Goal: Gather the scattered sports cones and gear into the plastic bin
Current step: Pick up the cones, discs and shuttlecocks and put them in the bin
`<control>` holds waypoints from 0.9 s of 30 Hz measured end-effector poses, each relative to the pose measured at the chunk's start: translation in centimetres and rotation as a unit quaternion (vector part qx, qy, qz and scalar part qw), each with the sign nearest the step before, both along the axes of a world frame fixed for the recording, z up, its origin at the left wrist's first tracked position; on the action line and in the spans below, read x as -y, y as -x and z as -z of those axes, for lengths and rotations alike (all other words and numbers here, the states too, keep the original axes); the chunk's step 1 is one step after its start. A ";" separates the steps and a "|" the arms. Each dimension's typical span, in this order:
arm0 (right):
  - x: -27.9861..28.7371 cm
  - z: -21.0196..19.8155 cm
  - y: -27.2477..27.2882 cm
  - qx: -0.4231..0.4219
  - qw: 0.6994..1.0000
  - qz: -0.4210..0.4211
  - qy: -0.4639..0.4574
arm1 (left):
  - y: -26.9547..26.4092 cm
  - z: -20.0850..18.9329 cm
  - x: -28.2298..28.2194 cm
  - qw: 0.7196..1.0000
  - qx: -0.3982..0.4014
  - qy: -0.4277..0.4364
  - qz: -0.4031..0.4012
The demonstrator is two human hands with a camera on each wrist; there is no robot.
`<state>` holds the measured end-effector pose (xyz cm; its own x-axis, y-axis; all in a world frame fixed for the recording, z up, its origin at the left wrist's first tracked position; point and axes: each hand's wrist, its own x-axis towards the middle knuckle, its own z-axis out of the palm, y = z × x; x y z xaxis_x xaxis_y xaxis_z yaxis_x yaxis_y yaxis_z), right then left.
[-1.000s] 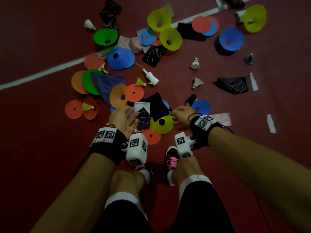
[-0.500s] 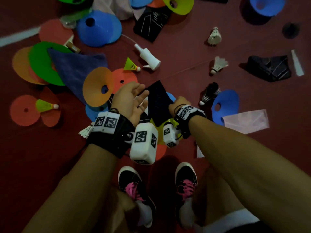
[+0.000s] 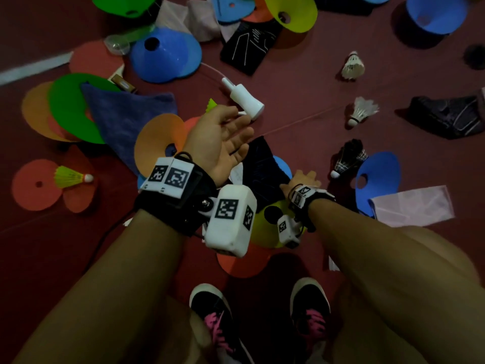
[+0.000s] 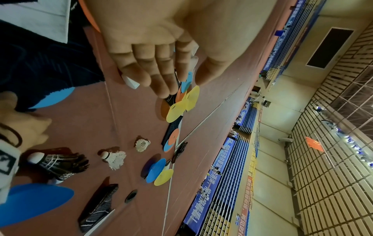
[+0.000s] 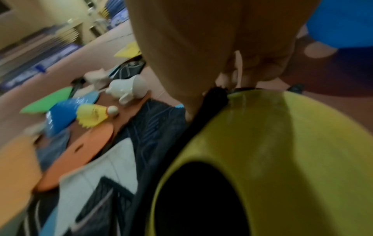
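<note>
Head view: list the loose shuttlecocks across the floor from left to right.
Yellow-green shuttlecock on the red disc → black shuttlecock → two white shuttlecocks: far, nearer, too close in line to rank.

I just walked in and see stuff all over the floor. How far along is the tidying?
Barely begun: no bin is in view, and nothing looks gathered. In hand: the right hand reaches down at the yellow cone and dark cloth, its grip unclear; the left hand hovers open, palm up, empty. Left: blue cones, white shuttlecocks, a black shuttlecock and a blue towel lie scattered.
</note>
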<state>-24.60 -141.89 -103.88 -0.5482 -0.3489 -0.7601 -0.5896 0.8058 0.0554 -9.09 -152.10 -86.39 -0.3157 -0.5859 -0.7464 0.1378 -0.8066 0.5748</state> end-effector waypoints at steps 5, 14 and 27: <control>-0.4 -0.1 1.0 0.120 0.992 0.030 -0.005 | -0.5 0.4 1.1 1.000 0.000 0.015 0.002; 1.1 -2.7 -1.6 0.209 0.976 0.049 0.037 | -0.5 1.0 2.2 1.000 0.005 0.027 0.001; 4.7 -13.4 0.6 0.174 0.905 0.041 0.385 | 1.6 2.7 0.8 0.935 0.100 0.202 0.275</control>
